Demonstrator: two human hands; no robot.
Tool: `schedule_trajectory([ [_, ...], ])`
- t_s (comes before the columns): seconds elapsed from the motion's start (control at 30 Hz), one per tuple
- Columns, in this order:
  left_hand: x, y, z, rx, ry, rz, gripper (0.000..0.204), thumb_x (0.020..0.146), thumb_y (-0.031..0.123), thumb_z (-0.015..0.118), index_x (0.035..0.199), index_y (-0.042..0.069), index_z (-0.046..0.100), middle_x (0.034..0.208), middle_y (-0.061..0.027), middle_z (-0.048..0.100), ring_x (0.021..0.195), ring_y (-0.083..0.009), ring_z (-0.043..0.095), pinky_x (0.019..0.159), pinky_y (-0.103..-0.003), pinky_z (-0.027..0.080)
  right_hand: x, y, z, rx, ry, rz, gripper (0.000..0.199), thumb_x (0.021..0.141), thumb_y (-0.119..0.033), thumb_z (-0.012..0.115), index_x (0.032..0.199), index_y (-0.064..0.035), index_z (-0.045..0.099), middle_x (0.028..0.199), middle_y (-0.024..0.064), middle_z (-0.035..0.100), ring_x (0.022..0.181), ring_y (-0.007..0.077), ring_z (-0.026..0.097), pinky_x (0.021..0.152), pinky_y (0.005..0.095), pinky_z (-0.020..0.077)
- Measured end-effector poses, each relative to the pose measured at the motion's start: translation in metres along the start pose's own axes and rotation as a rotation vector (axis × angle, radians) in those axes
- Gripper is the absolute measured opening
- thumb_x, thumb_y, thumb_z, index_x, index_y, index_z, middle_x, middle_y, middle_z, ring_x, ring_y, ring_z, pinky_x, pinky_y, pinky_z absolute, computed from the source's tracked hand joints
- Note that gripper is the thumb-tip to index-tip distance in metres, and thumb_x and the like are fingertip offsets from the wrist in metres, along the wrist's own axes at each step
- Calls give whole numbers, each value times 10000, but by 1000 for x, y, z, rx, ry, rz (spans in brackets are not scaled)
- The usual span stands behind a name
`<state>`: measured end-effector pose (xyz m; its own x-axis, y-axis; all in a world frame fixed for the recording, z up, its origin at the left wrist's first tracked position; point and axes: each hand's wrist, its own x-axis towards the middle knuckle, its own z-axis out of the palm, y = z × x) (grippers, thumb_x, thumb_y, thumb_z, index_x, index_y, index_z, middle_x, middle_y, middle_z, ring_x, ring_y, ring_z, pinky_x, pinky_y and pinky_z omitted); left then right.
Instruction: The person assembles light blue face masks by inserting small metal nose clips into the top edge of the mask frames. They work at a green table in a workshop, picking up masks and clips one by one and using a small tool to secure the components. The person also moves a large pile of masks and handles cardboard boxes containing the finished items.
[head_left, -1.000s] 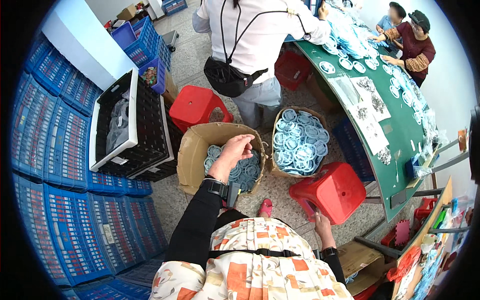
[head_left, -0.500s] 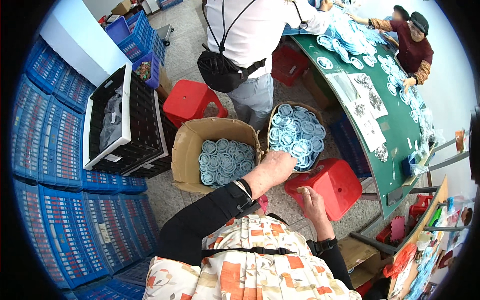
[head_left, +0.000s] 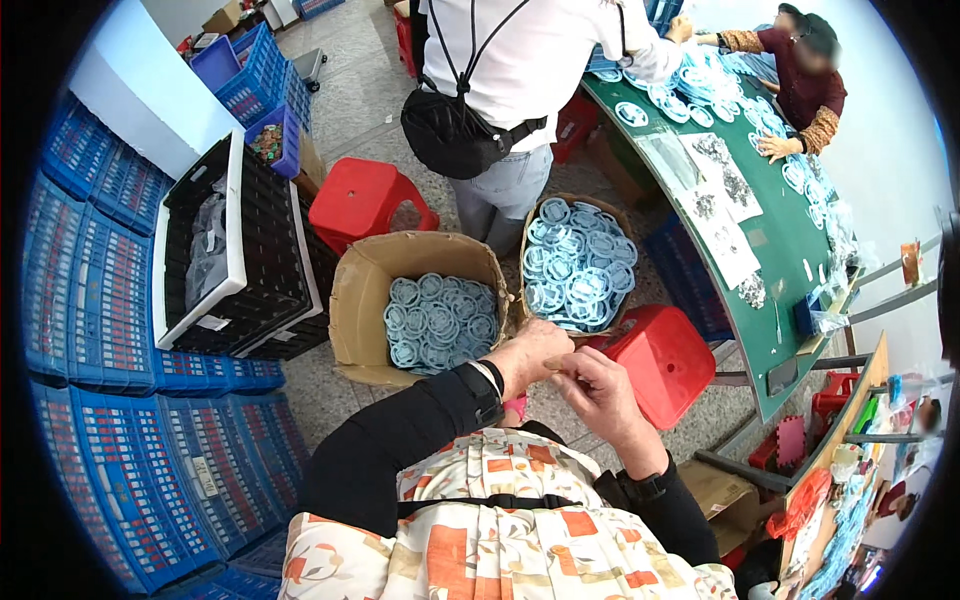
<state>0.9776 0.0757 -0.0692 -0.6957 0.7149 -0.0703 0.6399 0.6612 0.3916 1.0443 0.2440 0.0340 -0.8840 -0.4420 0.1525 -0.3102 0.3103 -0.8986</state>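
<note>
Hands have come together over the stool; the left hand has left the box.

Head view: half a second ago the left hand [head_left: 537, 352] was reaching toward the basket [head_left: 532, 240]; now it meets the right hand [head_left: 600, 393] at centre frame, fingertips touching, just above the near stool [head_left: 660, 362]. Both pinch narrowly on something small between them; I cannot tell what it is. The blue rings [head_left: 436, 322] lie in the box [head_left: 352, 300], left of centre, and more in the basket just right of it. I judge the step is handling one small piece near the body; the next move needs a steady pinch. Count: two ring containers, two red stools in clear view, one black crate [head_left: 275, 270] at left, two other people at the green table [head_left: 790, 250], upper right.
</note>
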Motion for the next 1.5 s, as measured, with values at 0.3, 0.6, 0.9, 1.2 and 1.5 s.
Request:
schedule_trajectory([
  [0.3, -41, -5, 42, -578, 242, -34, 211, 848, 293, 669, 936, 107, 716, 987, -137, 713, 989, -326, 672, 840, -433, 521, 42, -12, 34, -295, -156, -411, 213, 791, -217, 776, 1002, -212, 757, 794, 22, 648, 747, 276, 658, 651, 420, 511],
  [0.6, -58, -8, 51, -631, 159, -101, 214, 891, 278, 640, 1016, 117, 704, 1066, -149, 692, 1071, -307, 641, 889, -419, 505, 40, -11, 31, -207, -224, -147, 291, 915, -308, 649, 1172, -175, 677, 942, 65, 721, 861, 341, 715, 719, 467, 569],
  [0.9, -131, -90, 54, -306, -84, -592, 313, 910, 353, 625, 1083, 129, 759, 1041, -164, 743, 982, -371, 698, 876, -443, 553, -49, 152, -9, -389, 48, 387, 305, 980, -350, 585, 1058, -76, 693, 921, 205, 718, 862, 410, 695, 733, 517, 551],
  [1.2, -269, -134, 124, -503, -317, -1211, 359, 890, 336, 698, 1162, 103, 729, 1072, -146, 716, 1027, -314, 660, 923, -441, 518, -269, 314, 30, -392, -384, 1143, 435, 947, -436, 540, 1157, -104, 725, 1167, 194, 711, 1092, 397, 673, 929, 509, 537],
  [1.5, -293, -154, 164, -647, -108, -1159, 337, 951, 340, 642, 1093, 47, 728, 885, -116, 707, 796, -259, 643, 741, -416, 526, -281, 338, 45, -277, -188, 1197, 465, 943, -464, 537, 1160, -101, 729, 1126, 234, 712, 1110, 421, 656, 961, 511, 513],
])
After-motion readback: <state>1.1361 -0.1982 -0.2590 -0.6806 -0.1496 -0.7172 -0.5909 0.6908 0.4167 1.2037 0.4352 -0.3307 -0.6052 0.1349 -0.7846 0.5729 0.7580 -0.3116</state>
